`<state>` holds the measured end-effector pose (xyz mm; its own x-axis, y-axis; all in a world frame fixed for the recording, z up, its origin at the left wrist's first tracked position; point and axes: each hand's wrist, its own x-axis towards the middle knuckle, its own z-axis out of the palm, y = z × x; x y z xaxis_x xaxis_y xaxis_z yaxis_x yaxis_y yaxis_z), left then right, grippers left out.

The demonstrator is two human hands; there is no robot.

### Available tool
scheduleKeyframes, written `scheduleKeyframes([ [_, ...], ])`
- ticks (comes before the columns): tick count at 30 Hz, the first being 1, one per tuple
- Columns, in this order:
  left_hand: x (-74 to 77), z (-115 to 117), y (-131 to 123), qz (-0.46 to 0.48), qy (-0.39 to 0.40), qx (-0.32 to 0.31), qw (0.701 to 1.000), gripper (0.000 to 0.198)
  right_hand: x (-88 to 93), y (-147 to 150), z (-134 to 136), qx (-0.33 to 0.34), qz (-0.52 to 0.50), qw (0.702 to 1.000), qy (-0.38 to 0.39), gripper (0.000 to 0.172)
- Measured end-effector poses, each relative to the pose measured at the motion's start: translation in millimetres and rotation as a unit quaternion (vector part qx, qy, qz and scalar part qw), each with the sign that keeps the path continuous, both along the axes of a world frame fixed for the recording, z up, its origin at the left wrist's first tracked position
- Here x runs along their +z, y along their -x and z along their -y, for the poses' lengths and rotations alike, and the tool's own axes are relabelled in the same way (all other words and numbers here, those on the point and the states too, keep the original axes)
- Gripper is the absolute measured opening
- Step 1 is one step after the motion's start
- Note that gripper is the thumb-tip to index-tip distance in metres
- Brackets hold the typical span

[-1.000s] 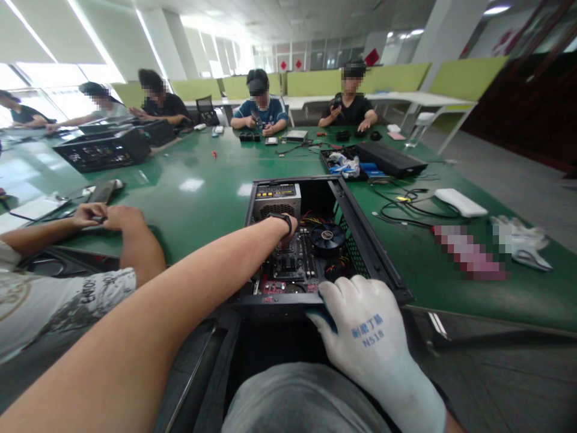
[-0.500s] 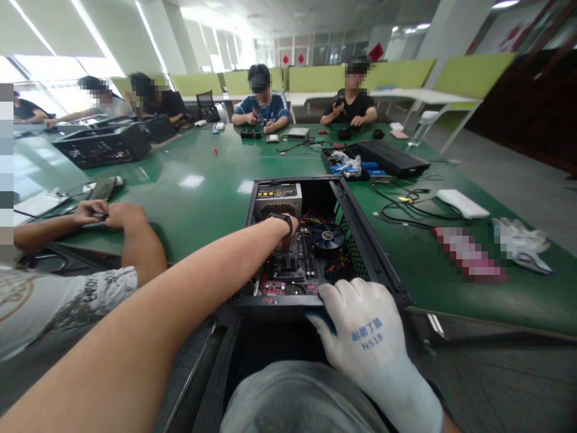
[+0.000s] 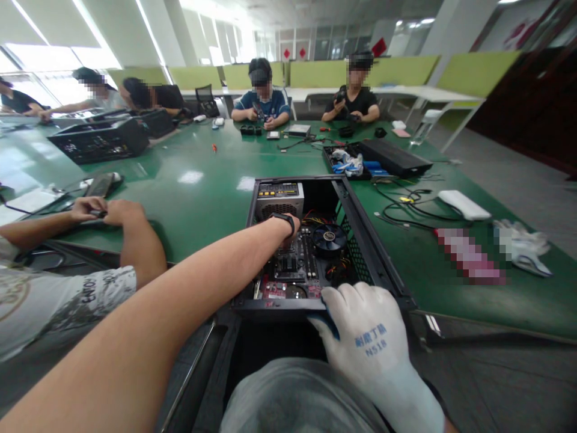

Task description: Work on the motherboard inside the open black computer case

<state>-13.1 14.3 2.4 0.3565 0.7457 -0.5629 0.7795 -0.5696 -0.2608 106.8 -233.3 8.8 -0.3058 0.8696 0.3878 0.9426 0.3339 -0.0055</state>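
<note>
An open black computer case [image 3: 376, 264] lies on the green table [image 3: 211, 192] in front of me. My bare left arm reaches into it; my left hand [image 3: 288, 231], with a black band on the wrist, is down on the motherboard [image 3: 293, 270] beside the round cooler fan [image 3: 329, 237]. Its fingers are hidden behind the wrist. My right hand [image 3: 360, 334], in a white glove, grips the near edge of the case with its fingers curled over the rim.
A neighbour's arms [image 3: 108, 219] rest on the table at my left. Other people sit at the far side with another black case [image 3: 97, 139]. At the right lie black cables [image 3: 406, 207], a white block [image 3: 464, 204], white gloves [image 3: 523, 246] and an open tray [image 3: 356, 163].
The view has shifted slightly; my hands stay where they were on the case and the motherboard.
</note>
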Motion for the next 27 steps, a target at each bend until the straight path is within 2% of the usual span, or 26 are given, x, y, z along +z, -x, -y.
scheduleKeyframes([
  [6, -0.1, -2, 0, 0.006, 0.002, 0.000, 1.000, 0.074, -1.6, 0, 0, -0.009, -0.017, 1.000, 0.010, 0.023],
  [13, -4.7, -6, 2, 0.049, 0.001, 0.037, 0.998, 0.069, -2.6, 1, 1, 0.000, -0.044, 0.999, 0.011, 0.021],
  [17, -1.3, -6, 1, 0.033, 0.008, 0.019, 0.999, 0.065, -2.9, 0, -1, 0.000, -0.042, 0.999, 0.009, 0.020],
  [22, 2.6, -12, 0, 0.029, -0.006, 0.014, 0.999, 0.061, -0.1, -1, -15, 0.000, -0.031, 0.999, 0.011, 0.022],
  [27, -3.7, -31, 1, 0.025, -0.012, -0.002, 1.000, 0.066, 1.8, -2, -31, -0.002, -0.031, 0.999, 0.015, 0.019],
])
